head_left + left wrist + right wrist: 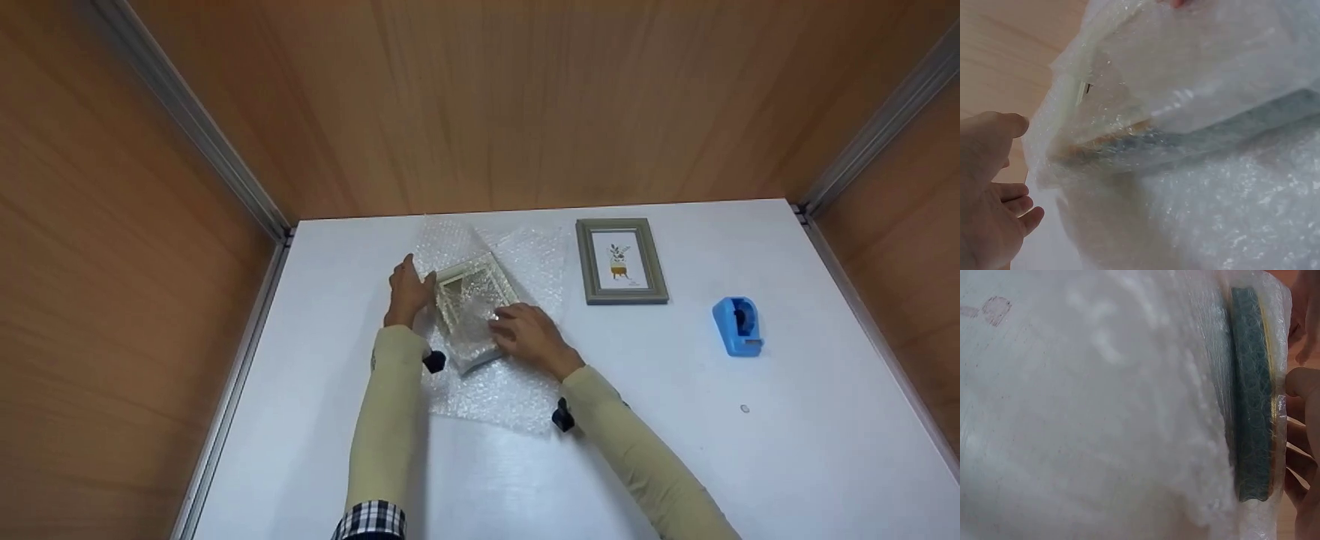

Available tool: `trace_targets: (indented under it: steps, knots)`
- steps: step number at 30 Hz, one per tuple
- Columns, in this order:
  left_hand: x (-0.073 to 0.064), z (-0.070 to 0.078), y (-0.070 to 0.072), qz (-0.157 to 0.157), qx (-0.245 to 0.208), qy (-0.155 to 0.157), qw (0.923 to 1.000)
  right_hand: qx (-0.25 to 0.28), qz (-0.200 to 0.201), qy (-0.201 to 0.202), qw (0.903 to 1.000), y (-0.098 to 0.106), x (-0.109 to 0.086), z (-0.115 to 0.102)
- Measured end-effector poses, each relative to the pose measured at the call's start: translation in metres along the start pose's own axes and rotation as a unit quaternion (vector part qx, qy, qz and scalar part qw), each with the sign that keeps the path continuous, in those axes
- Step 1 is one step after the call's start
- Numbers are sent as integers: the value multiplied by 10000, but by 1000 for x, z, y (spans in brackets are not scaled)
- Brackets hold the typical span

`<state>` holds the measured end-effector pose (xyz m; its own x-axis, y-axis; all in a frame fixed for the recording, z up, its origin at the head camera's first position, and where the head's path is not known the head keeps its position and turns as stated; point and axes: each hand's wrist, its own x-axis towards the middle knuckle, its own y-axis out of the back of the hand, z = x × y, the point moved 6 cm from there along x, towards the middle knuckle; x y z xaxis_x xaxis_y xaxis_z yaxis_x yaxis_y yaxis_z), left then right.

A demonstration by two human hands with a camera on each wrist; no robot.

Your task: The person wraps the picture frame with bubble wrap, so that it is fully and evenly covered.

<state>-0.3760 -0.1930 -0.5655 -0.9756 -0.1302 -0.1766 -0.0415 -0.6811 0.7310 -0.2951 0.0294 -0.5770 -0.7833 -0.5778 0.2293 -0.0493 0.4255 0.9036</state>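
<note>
One spread left grip (pixel 409 291) is just beside the wrapped picture frame (pixel 474 296), lying on bubble wrap (pixel 496 394) on the tabletop (pixel 487 487); probably light, stiff, perhaps fragile, under slippery film, so best held by opposite edges. Right grip (pixel 534 339) rests on it, fingers bent; pinching, cannot tell. Rightward, a grey-green frame (pixel 590 266) holds a plant print (pixel 619 262); then a blue tape dispenser (pixel 741 348).

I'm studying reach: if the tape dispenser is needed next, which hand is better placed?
Probably the right hand: it is on the right side of the partly wrapped frame, nearer the tape dispenser. The left hand is at the frame's left side and would likely reach across.
</note>
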Motion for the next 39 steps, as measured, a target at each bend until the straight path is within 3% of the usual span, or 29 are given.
trace_targets:
  steps: [6, 15, 20, 31, 39]
  knots:
    - [5, -5, -1, -302, -185, 145, 9993, -3, -44, -25, 10000, 0, -1, -2]
    - [11, -3, 1, -337, -328, 146, 9988, 84, 50, -14, 10000, 3, -2, -2]
    - [12, -2, 1, -512, -88, 168, 9985, 69, 71, 31, 9999, 2, -1, -1]
    - [14, 8, 0, -495, 638, -1, 9967, 105, 45, -72, 9999, 1, 0, 0]
    - [15, 13, -8, -705, 241, -64, 9972, 150, -52, -226, 9996, 0, -2, 1]
